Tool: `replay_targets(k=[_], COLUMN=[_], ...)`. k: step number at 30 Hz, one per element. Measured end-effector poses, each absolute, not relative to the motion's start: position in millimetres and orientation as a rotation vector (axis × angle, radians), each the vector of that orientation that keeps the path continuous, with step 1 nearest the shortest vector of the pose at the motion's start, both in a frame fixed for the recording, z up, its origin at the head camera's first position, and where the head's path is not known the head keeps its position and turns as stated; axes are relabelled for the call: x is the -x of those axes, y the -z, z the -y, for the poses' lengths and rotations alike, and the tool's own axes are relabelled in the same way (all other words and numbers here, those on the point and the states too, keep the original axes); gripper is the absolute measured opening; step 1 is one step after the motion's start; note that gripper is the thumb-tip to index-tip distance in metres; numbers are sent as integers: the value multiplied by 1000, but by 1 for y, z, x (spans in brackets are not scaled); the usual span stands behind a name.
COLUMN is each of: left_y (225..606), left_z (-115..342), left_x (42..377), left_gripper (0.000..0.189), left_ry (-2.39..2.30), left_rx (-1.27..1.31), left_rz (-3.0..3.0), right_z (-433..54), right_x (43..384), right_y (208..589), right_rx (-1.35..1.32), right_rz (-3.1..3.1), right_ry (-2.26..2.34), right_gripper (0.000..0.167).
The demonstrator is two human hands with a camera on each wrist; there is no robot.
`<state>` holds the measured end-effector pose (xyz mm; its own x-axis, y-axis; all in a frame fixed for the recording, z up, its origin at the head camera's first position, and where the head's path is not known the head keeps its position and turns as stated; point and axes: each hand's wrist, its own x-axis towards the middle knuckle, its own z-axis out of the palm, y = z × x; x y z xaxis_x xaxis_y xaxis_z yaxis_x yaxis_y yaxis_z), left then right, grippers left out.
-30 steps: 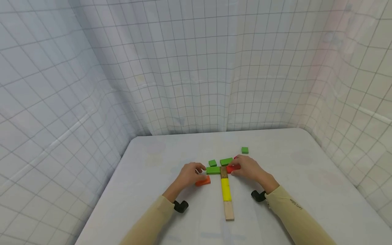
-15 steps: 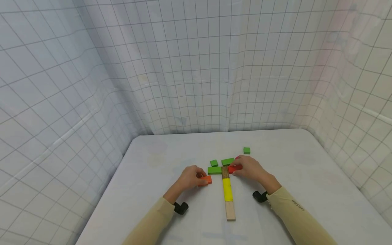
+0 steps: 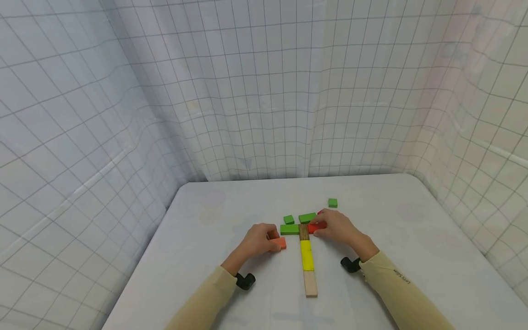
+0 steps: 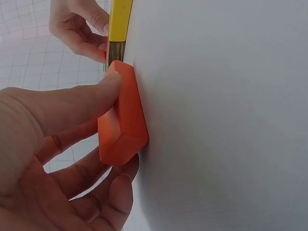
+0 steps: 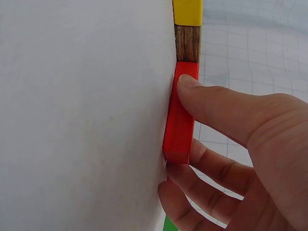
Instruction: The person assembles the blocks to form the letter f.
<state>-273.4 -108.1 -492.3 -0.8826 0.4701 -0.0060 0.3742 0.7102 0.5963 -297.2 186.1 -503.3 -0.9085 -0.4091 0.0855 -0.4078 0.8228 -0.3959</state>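
My left hand (image 3: 255, 239) pinches an orange wooden block (image 4: 129, 103), thumb on its near side and fingers behind, low at the table. My right hand (image 3: 339, 228) grips a red block (image 5: 182, 113) lying against the dark brown block (image 3: 304, 232). A long green block (image 3: 289, 229) adjoins the brown one on its left. Below the brown block runs a yellow block (image 3: 307, 255), then a plain wood block (image 3: 310, 284), forming a T shape. The orange block is left of this stem, apart from it.
Behind the crossbar lie another green block (image 3: 307, 217) and a small green block (image 3: 288, 219). A second small green block (image 3: 332, 202) lies farther back. Part of another red piece (image 3: 320, 211) shows behind my right fingers. Gridded white curtains surround the white table (image 3: 231, 201).
My left hand has closed its fingers around the orange block and shifted it slightly to the right. The right hand stays on the red block. The view has moved slightly.
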Motion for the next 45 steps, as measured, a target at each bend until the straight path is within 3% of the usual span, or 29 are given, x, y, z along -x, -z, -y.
replay_targets(k=[6,13,45], left_y=[486,487,470], left_z=[110,115,64], left_x=[277,284,325], left_gripper=[16,33,33], left_ry=[-974,-1056,-1561], left_rx=[-728,-684,-216], left_rz=[-2685,-2578,-2632], right_z=[-187,-186,-186], right_x=[298,298,297], right_y=[505,504,502], right_rx=[661,678,650], right_rz=[-2998,-2995,-2989], right_ry=[647,644,673], right_gripper=[30,30,27])
